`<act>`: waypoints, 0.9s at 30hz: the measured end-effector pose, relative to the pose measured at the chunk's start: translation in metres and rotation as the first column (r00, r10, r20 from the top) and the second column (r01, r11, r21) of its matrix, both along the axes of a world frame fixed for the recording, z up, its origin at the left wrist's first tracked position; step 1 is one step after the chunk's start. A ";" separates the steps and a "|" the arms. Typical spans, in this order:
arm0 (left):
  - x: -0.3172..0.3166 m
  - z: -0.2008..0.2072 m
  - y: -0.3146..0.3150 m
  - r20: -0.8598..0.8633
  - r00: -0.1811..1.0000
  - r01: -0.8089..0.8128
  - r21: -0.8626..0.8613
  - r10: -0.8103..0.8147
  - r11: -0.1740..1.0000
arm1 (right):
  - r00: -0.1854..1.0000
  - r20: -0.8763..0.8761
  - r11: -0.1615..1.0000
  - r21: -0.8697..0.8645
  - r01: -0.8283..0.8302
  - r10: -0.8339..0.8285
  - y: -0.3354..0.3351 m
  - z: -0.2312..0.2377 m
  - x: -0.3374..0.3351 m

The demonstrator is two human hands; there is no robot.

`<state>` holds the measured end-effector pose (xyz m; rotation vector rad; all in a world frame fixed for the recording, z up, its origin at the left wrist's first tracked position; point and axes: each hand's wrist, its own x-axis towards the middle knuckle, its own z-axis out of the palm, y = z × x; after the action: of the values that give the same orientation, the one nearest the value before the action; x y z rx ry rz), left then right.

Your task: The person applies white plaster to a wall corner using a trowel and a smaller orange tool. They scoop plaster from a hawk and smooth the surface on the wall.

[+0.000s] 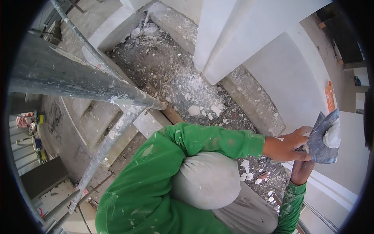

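Note:
My left hand [286,147] reaches across to the right side, its fingers closed at the handle end of a putty knife [317,150]. The wide grey metal blade carries a lump of white putty [332,136]. Behind it juts a dark pointed metal corner [318,120], perhaps a second blade. My right hand [302,168] comes up from below, close under the left one. Its fingers are hidden behind the left hand and the blade, so its grip does not show. Both green sleeves [218,141] have white splashes on them.
Metal scaffold pipes [89,84] cross the left side. Below lies a trough of grey rubble [167,74] with white putty scraps, edged by a concrete ledge [255,99]. A white pillar [218,39] and a curved white wall [288,66] stand ahead and right.

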<state>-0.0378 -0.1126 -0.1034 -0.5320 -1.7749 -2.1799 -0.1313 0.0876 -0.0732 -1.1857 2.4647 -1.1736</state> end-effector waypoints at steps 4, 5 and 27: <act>-0.002 -0.014 -0.009 0.047 0.999 -0.014 0.055 0.012 0.998 | 0.555 0.775 0.852 -0.481 0.209 0.302 -0.027 -0.010 0.016; -0.002 -0.016 -0.012 0.060 0.998 0.011 0.088 -0.017 0.996 | 0.542 0.804 0.854 -0.443 0.272 0.245 -0.029 -0.013 0.019; 0.020 -0.036 -0.048 0.180 0.921 -0.315 -0.174 0.345 0.933 | 0.784 0.618 0.998 -0.026 -0.052 0.057 -0.062 -0.042 0.060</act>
<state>-0.0181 -0.1603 -0.1393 -0.0216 -1.9698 -1.9407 -0.0711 0.0252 -0.1147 -0.6974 1.9080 -1.2952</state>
